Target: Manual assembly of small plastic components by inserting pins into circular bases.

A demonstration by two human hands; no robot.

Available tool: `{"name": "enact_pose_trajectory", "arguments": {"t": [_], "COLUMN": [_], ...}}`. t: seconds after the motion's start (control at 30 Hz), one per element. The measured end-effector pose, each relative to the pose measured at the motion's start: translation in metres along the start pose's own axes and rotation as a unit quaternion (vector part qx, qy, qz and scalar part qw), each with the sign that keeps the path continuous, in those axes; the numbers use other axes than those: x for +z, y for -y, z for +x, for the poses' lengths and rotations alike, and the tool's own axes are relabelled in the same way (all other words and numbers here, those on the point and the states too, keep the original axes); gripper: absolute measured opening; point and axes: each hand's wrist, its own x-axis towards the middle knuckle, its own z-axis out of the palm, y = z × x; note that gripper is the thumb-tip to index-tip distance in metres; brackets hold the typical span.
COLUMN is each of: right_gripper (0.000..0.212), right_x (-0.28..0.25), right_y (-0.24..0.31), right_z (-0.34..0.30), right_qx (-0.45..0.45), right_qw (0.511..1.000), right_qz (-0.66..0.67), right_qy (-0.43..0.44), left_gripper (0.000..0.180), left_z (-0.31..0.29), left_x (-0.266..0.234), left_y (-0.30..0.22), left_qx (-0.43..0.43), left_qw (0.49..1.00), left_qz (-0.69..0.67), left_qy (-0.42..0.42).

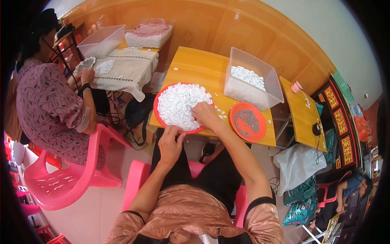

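A round red tray [156, 109] heaped with small white ring-like plastic pieces [178, 101] sits at the front edge of the yellow wooden table [193, 61]. My right hand [206, 116] reaches into the right side of the heap with its fingers drawn together on the white pieces. At the tray's near rim is my left hand [170, 143], its fingers bent and close together; whatever is between them is too small to make out. To the right lies a red plate [262, 129] with small grey pieces [246, 122] on it.
Behind the plate stands a clear plastic bin [272, 87] partly filled with white pieces. A few loose pieces lie between tray and plate. On the left, a person [57, 105] on a pink chair [61, 183] works at another table. White and teal bags [298, 162] rest at right.
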Motion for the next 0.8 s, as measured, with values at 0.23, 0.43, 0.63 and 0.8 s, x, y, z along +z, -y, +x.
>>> {"name": "enact_pose_trajectory", "arguments": {"t": [0.23,0.43,0.63,0.8], "right_gripper": [0.013,0.014,0.013,0.013], "right_x": [0.010,0.010,-0.007,-0.017], "right_y": [-0.006,-0.002,-0.001,-0.004], "right_z": [0.002,0.003,0.002,-0.002], "right_qx": [-0.022,-0.048,0.002,0.129], "right_qw": [1.000,0.997,1.000,0.956], "right_qz": [0.012,-0.001,-0.003,0.233], "right_qy": [0.003,-0.061,-0.012,-0.125], "left_gripper": [0.015,0.016,0.015,0.015], "left_z": [-0.001,-0.003,-0.002,0.001], "left_x": [0.000,0.000,0.003,0.001], "left_y": [-0.002,0.002,0.001,0.000], "left_qx": [0.001,0.001,0.006,0.016], "left_qw": [1.000,1.000,1.000,1.000], "left_qz": [-0.002,-0.002,-0.009,-0.003], "left_qy": [0.007,0.001,0.010,0.000]}}
